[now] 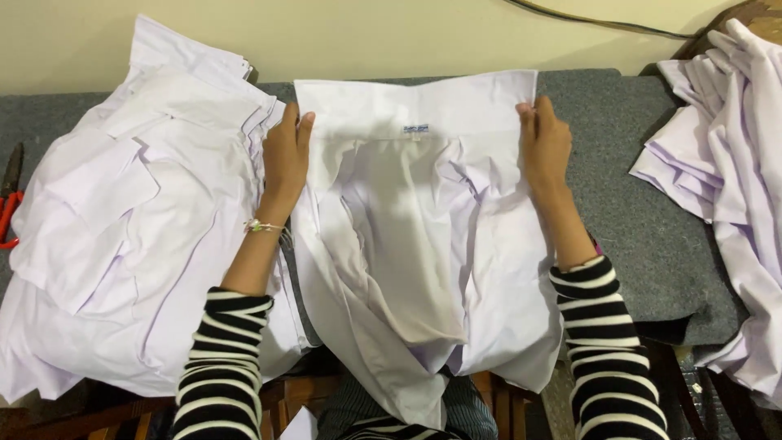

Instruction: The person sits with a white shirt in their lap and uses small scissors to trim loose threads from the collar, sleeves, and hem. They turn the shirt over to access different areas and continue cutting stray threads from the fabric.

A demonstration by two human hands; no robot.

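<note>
Center of frame: white shirt is lying on the grey desk, collar end up top, not folded yet. Left hand is pressing flat w/ fingers together on the shirt's left shoulder; right hand is pinching the collar's right corner. Folded pile is sitting at left, loose heap at right, scissors at far left edge.
</note>
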